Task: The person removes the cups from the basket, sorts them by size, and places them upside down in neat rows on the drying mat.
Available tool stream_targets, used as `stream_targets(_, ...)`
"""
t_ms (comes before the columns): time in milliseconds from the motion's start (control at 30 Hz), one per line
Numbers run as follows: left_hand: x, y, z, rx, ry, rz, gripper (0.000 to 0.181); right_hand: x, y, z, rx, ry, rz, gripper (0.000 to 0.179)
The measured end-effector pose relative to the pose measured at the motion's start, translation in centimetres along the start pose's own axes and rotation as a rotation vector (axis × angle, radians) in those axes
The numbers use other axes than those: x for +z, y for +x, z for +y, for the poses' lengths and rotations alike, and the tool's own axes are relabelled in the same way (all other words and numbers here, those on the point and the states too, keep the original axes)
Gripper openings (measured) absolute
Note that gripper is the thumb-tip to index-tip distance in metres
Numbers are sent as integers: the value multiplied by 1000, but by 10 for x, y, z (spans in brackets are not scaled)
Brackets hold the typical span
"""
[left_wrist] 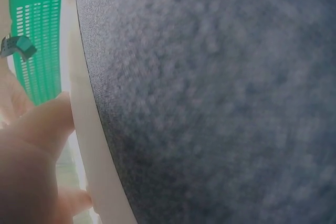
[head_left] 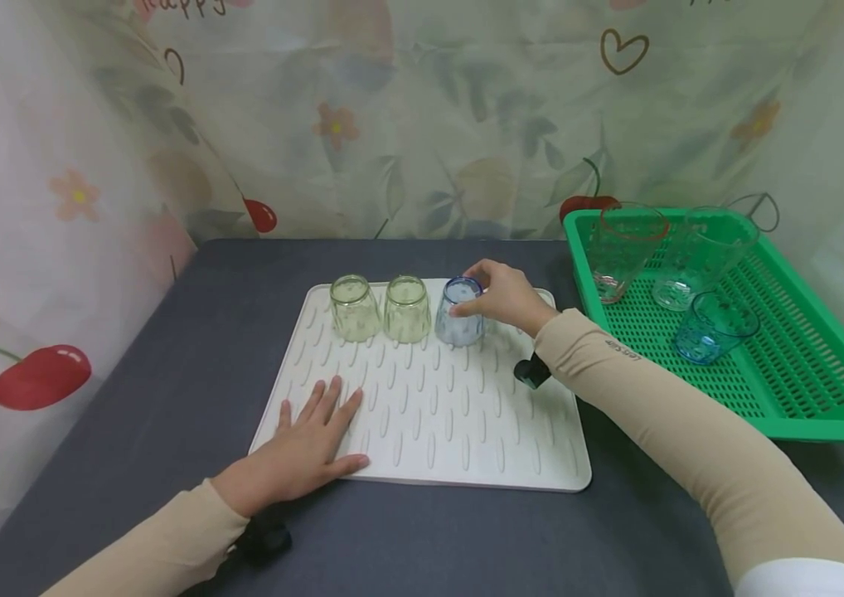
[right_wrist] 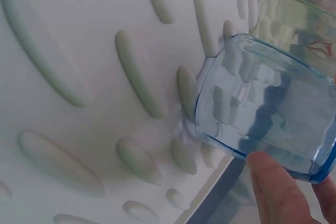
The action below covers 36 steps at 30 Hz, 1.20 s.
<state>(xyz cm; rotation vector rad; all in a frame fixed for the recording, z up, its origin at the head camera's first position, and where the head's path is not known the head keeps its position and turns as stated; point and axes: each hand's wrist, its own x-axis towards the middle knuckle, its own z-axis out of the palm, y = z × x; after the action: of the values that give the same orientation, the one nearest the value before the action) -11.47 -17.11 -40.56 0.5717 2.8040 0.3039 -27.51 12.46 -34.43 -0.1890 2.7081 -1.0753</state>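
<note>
My right hand (head_left: 507, 294) grips a light-blue glass (head_left: 459, 319) near its base. This glass is upside down, and its rim meets the white ridged mat (head_left: 422, 414) in the right wrist view. Just left of it, two pale green glasses (head_left: 407, 315) also stand upside down in a row along the mat's back edge. My left hand (head_left: 310, 444) lies spread on the mat's front left corner, fingers straight. In the left wrist view, its thumb (left_wrist: 47, 124) rests by the mat's white edge (left_wrist: 89, 129).
A green perforated basket (head_left: 832, 348) stands on the right of the dark table (head_left: 191, 373). In it are a red-rimmed clear glass (head_left: 623, 249), another tall clear glass (head_left: 701, 257) and a short blue glass (head_left: 713, 327). A printed curtain (head_left: 429, 124) hangs behind.
</note>
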Motion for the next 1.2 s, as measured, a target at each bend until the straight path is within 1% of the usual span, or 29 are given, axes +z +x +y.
stream_targets(300, -1, -1, 1, 2, -12, -2, 88, -4, -3, -4, 3, -20, -35, 67)
stream_targets(500, -2, 0, 1, 1, -14, -4, 87, -6, -5, -7, -18, -41, -47, 68)
stream_targets(667, -3, -1, 1, -2, -20, -10, 87, -16, -8, -10, -30, -18, -71, 69)
stream_targets(833, -3, -1, 1, -2, -24, -12, 88, -40, -18, -20, -43, 48, -64, 66)
stream_targets(933, -3, -1, 0, -1, -28, -14, 88, -60, -29, -28, -61, 130, -53, 66)
stream_targets(1067, -3, -1, 0, 3, -31, -15, 88, -92, -54, -38, -86, 230, -27, 67)
stream_targets(1200, -2, -1, -1, 6, -30, -12, 87, -120, -81, -39, -129, 263, 39, 64)
